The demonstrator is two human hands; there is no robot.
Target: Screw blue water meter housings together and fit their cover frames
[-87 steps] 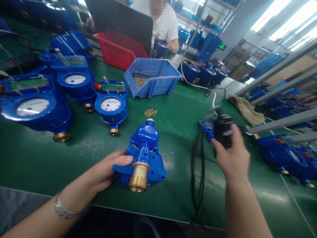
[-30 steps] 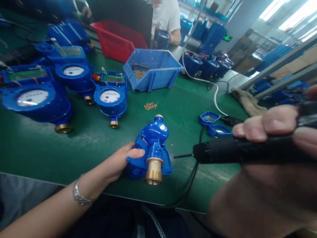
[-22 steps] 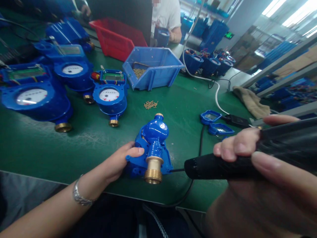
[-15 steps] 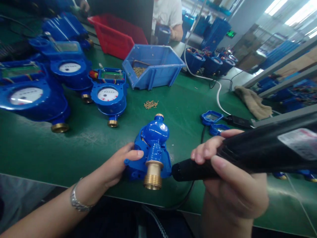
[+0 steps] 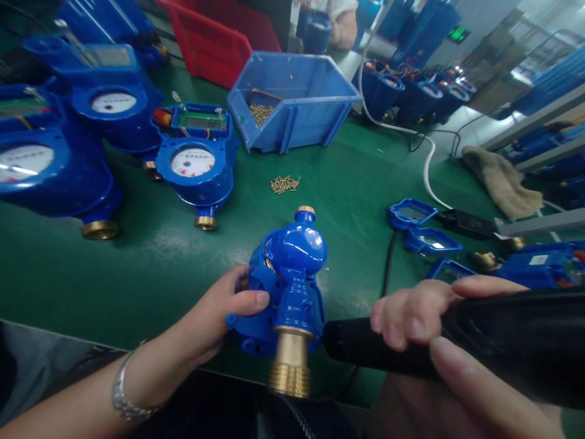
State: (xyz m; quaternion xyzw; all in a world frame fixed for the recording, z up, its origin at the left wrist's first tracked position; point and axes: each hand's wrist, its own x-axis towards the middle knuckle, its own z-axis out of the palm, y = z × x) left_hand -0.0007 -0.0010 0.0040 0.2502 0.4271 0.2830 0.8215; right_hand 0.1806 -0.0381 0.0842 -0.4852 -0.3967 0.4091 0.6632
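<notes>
My left hand (image 5: 228, 311) is closed on the left side of a blue water meter (image 5: 297, 250), thumb on its housing. The meter lies turned over, its threaded brass end (image 5: 290, 369) pointing at me. My right hand (image 5: 425, 323) wraps round a black electric screwdriver (image 5: 512, 341), held level. The screwdriver's nose is against or very near the right side of the meter's housing; its bit is hidden. A small pile of brass screws (image 5: 284, 184) lies on the green table beyond the meter.
A blue bin (image 5: 315, 116) with screws stands at the back, beside a red bin (image 5: 210, 49). Several upright meters (image 5: 194, 164) fill the left. Blue lid frames (image 5: 414, 213), a cable (image 5: 432, 164) and a cloth (image 5: 503, 180) lie right. Across the table a person's arm (image 5: 342, 27) shows.
The view has tilted down and come closer, so the meter and screwdriver appear larger and lower. Both hands keep their holds, and the screwdriver's nose stays at the meter's right side.
</notes>
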